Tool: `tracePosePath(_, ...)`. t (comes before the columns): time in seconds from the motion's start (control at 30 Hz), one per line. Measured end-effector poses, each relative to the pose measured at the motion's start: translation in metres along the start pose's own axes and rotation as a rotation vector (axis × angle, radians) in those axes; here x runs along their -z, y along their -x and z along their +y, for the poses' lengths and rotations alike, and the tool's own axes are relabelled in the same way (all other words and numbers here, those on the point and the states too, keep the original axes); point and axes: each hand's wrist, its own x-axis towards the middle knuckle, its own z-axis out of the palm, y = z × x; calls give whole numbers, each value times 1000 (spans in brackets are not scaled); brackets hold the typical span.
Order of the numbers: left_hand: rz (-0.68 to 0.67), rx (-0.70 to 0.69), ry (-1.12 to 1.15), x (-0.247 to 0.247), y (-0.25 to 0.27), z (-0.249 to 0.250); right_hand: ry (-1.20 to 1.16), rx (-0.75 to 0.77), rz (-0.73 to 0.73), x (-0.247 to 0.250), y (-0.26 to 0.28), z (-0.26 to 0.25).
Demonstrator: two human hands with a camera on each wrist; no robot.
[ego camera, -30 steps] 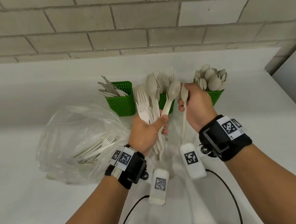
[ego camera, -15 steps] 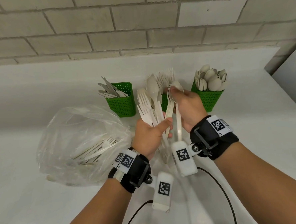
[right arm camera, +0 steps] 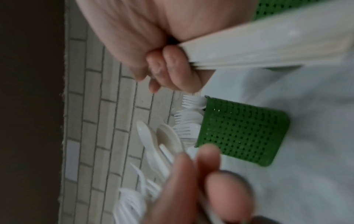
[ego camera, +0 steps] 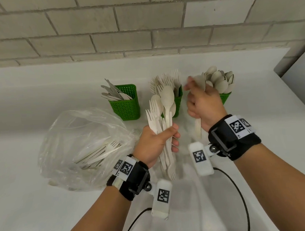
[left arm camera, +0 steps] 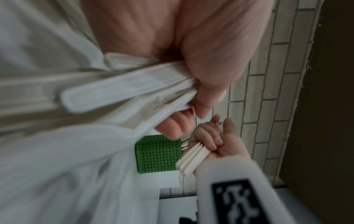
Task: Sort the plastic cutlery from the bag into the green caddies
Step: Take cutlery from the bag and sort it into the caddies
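My left hand grips a bundle of beige plastic forks and spoons upright above the counter. To its right, my right hand holds a few spoons by their handles, right in front of the spoon caddy. Three green caddies stand in a row: knives on the left, forks in the middle, spoons on the right. The clear bag lies at the left with several pieces inside. In the right wrist view my fingers curl round the handles.
The white counter ends at a grey brick wall behind the caddies. A grey panel stands at the far right. Black cables run from the wrist cameras across the near counter.
My right hand reached into the left hand's bundle, pulled out another spoon and has swung right toward the spoon caddy. The left hand has stayed nearly still.
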Motion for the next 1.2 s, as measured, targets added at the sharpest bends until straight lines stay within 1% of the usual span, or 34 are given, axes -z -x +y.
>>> tracePosePath(0.07,-44,6,-39,-2,0,1,216,48,-162,-3,9,-1)
tracePosePath(0.1,-60,3,-57,-3,0,2,271,99,-215,-6,12,0)
tracePosePath(0.13,-70,1,-68,-5,1,2,312,156,-208,-7,12,4)
tracePosePath(0.17,-73,4,-70,-6,1,2,322,190,-164,-8,11,6)
tracePosePath(0.2,-74,9,-66,-6,2,2,297,194,-97,-7,8,8)
tracePosePath(0.23,-74,12,-62,-6,2,1,224,166,-35,-5,4,8)
tracePosePath(0.33,-70,12,-52,-4,5,-2,-17,94,92,0,-3,2)
tracePosePath(0.43,-38,6,-47,-1,5,-3,-301,24,174,6,-10,-10)
tracePosePath(0.47,-23,5,-45,0,4,-3,-337,-1,177,9,-11,-12)
tracePosePath(0.5,-11,3,-42,1,4,-2,-310,-22,155,11,-11,-12)
tracePosePath(0.53,-8,-1,-41,1,3,-1,-210,-32,102,12,-9,-11)
tracePosePath(0.6,-25,-12,-49,0,1,1,126,-25,-97,9,4,-6)
tracePosePath(0.63,-41,-25,-58,-1,0,3,251,-29,-217,5,12,-4)
tracePosePath(0.67,-62,-40,-68,-2,0,4,292,-44,-323,1,19,-1)
tracePosePath(0.7,-85,-53,-75,-3,0,5,267,-63,-380,-2,22,2)
tracePosePath(0.73,-106,-60,-76,-4,0,5,226,-77,-379,-4,23,4)
tracePosePath(0.77,-123,-60,-74,-4,1,5,182,-82,-332,-4,20,5)
tracePosePath(0.83,-138,-41,-68,-4,3,5,101,-70,-173,-3,11,8)
tracePosePath(0.9,-126,-25,-49,-4,4,4,46,-10,-31,0,3,9)
tracePosePath(0.97,-110,-23,-17,-4,4,4,-3,54,34,1,-3,7)
tracePosePath(1.07,-114,-29,-15,-4,4,7,-14,97,28,1,-4,1)
tracePosePath(1.2,-143,-75,-102,-5,3,9,86,148,-84,5,-5,-5)
